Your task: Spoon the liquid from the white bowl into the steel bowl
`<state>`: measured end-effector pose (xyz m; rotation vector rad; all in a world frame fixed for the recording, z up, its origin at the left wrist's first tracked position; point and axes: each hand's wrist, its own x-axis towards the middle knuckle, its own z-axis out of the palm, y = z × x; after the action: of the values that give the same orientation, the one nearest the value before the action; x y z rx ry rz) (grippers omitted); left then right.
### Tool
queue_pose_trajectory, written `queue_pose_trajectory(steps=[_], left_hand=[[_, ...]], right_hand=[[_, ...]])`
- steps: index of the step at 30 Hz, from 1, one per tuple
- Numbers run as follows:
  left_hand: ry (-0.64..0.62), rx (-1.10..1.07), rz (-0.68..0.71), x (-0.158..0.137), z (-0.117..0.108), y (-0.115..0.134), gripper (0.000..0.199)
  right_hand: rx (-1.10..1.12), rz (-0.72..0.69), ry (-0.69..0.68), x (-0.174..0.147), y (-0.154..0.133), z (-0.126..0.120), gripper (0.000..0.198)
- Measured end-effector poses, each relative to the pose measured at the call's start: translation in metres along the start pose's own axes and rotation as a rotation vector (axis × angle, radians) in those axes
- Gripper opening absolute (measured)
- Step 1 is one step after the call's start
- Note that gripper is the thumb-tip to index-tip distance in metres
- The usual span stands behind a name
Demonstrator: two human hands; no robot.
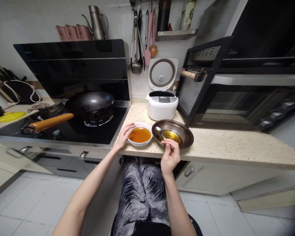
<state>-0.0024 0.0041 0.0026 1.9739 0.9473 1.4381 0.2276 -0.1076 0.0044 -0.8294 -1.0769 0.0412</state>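
Note:
A white bowl [139, 144] of amber-brown liquid stands near the counter's front edge. My left hand [123, 135] grips its left rim, fingers over the edge. Just to the right, touching or almost touching it, sits a metal bowl [188, 138] with yellow oil-like liquid in the bottom. Between the pinched fingers of my right hand [170, 157] is a metal spoon [158, 130]; its head is over the left part of the metal bowl. Part of the spoon's handle is hidden by my fingers.
Behind the bowls, a white rice cooker [161, 109] has its lid raised. A black wok [90, 101] with a wooden handle [51, 123] rests on the stove at left. An oven [236, 105] in a black rack [199, 88] stands at right. Utensils [135, 65] hang on the wall.

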Motion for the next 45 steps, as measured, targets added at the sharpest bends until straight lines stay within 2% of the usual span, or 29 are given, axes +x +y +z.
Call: queue_pose_trajectory(steps=[12,26,33,38,45], left_hand=[[-0.003,0.002,0.009,0.0,-0.001,-0.001,0.037],[-0.007,-0.006,0.007,0.0,-0.001,0.0,0.035],[-0.003,0.0,-0.004,0.0,-0.001,0.001,0.035],[-0.001,-0.002,-0.005,0.0,-0.001,0.001,0.035],[-0.005,0.008,0.003,0.0,0.0,0.0,0.036]], right_hand=[[-0.183,-0.232,-0.089,0.0,0.009,-0.006,0.012],[-0.201,-0.346,-0.233,-0.006,0.019,-0.008,0.026],[-0.219,-0.344,-0.277,-0.007,0.021,-0.01,0.03],[-0.216,-0.335,-0.253,-0.008,0.02,-0.01,0.028],[-0.146,-0.243,-0.094,-0.008,0.006,-0.004,0.02]])
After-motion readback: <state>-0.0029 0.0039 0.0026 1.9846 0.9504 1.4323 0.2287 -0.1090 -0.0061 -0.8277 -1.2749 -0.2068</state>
